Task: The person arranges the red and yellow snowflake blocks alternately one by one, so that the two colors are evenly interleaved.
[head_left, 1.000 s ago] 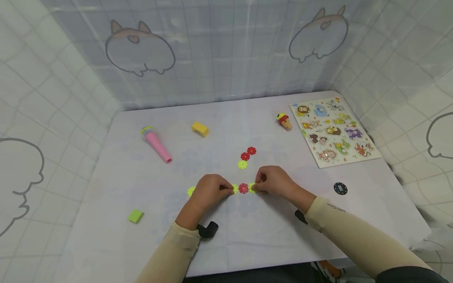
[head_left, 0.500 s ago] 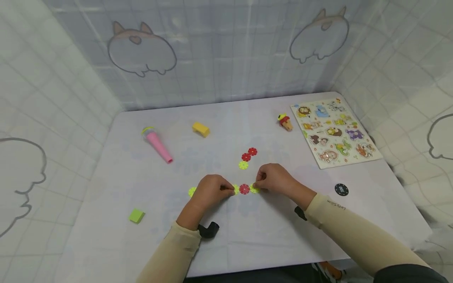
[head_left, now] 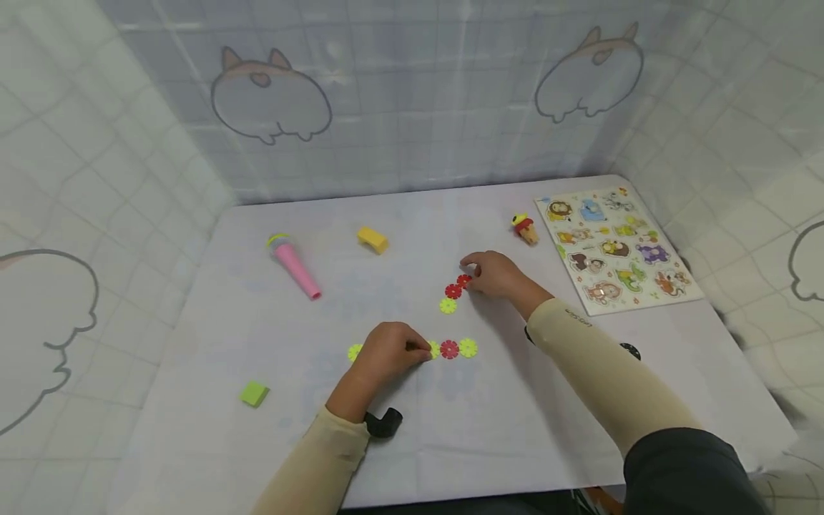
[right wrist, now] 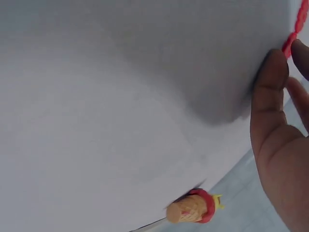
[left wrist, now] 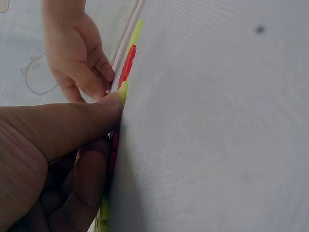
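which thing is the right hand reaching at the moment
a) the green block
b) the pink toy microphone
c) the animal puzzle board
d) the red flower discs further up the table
d, the right hand has its fingertips at the red flower discs, while the left hand holds the near chain of discs.

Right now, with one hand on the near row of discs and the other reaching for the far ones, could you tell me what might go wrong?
1. The right hand touches the end red disc of a joined trio; lifting it may drag the yellow disc along or snap the chain.
2. The left hand holds only one end of the near row, so the free end could shift.
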`<act>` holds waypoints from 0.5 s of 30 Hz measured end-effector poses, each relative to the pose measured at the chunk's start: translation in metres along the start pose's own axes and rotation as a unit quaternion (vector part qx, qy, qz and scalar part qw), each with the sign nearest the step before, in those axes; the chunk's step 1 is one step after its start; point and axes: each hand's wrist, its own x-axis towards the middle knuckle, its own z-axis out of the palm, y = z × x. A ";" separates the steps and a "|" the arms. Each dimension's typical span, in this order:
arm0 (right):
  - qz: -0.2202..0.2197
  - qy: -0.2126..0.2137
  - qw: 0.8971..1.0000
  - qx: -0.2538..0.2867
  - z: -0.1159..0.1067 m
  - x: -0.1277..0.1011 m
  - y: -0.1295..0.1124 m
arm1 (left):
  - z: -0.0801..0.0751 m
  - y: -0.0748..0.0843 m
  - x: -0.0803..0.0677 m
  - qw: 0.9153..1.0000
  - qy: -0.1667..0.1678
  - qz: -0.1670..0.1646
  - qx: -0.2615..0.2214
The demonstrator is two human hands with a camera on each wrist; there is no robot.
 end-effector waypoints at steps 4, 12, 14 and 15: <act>-0.008 0.002 0.999 -0.032 0.004 0.004 -0.001 | 0.002 0.002 -0.001 1.000 -0.003 -0.005 0.004; 0.011 0.024 1.000 0.004 0.004 -0.003 0.000 | 0.000 0.004 -0.002 1.000 -0.001 -0.001 0.013; 0.011 0.039 0.999 0.033 0.003 -0.009 0.003 | 0.000 0.003 -0.002 1.000 0.000 -0.002 0.015; 0.012 0.047 0.997 0.051 0.002 -0.012 0.006 | 0.000 0.003 -0.003 1.000 0.001 -0.003 0.017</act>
